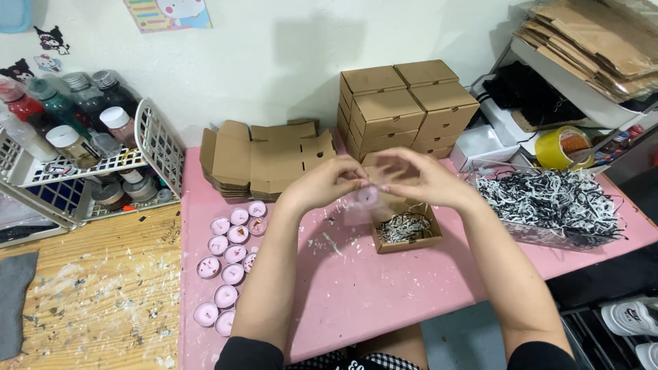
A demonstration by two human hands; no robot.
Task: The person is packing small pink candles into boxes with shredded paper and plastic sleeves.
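Left hand (327, 182): pinching one side of a small clear bag (362, 204), fingers closing on its top edge
Right hand (419, 179): gripping the other side of that bag
Candle (368, 196): sitting inside the bag, hanging above the pink table (384, 288), just over the open box (406, 229)
Handling: probably light; film looking thin and slippery, wax likely denting, so holding by the bag's edges seems best
Hard to see: blur is hiding the bag's opening and fingertips

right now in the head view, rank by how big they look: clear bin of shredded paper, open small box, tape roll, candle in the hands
1. clear bin of shredded paper
2. open small box
3. tape roll, though it sits farther back, so its true size is unsure
4. candle, held between both hands
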